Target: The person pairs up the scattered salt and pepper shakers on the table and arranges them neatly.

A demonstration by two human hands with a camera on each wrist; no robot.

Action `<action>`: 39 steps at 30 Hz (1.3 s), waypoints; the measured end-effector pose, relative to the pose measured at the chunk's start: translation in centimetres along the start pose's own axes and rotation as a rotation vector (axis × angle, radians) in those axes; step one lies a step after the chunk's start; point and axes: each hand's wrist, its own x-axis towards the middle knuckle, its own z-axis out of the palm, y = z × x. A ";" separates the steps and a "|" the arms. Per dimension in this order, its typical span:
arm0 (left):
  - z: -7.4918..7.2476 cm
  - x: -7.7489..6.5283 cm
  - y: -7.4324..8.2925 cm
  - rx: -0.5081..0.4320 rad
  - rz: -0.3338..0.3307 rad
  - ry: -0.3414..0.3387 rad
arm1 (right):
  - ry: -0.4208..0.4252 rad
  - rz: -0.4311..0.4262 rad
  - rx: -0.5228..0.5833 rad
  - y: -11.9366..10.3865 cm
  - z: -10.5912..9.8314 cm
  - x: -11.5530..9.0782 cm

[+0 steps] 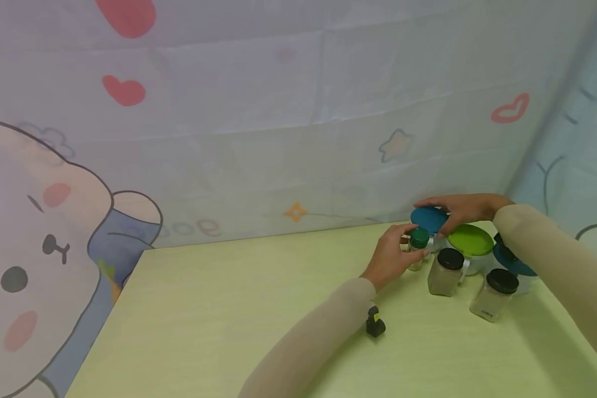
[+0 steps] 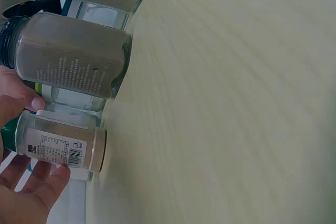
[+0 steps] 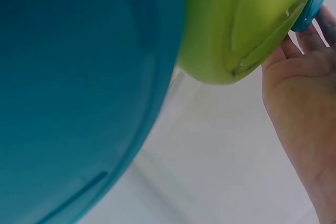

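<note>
At the back right of the table my left hand (image 1: 389,255) grips a small spice jar (image 2: 63,148) with a green cap, thumb on one side and fingers on the other. The jar is upright and its barcode label shows in the left wrist view. Just behind it, my right hand (image 1: 470,208) spans the blue lid of a round container (image 1: 428,219), thumb at the near edge and fingertips over the far one. A lime-green-lidded container (image 1: 471,241) stands beside that one, under the right wrist.
Two square jars with black caps, one nearer (image 1: 492,298) and one farther left (image 1: 445,276), stand in front. Another blue-lidded container (image 1: 514,262) is partly behind the right sleeve. A small black object (image 1: 375,323) lies by the left sleeve. A printed cloth (image 1: 258,166) hangs behind the table.
</note>
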 end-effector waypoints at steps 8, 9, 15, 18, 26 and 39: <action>0.2 0.3 -0.3 -0.029 -0.012 0.022 | 0.012 0.026 -0.021 -0.3 0.0 0.5; 0.2 0.3 -0.3 -0.031 -0.015 0.023 | 0.011 0.030 -0.018 -0.3 0.0 0.6; 0.3 0.2 -0.4 -0.043 -0.031 0.025 | 0.007 0.045 -0.020 -0.2 0.3 0.9; 0.1 0.2 -0.4 -0.049 -0.030 0.031 | 0.009 0.040 -0.029 -0.2 0.4 1.1; -0.3 0.0 -0.4 -0.048 -0.035 0.053 | 0.033 0.035 -0.056 -0.5 0.4 1.3; -1.2 0.0 -0.2 -0.036 -0.030 0.053 | 0.076 -0.014 -0.145 -0.3 0.3 1.0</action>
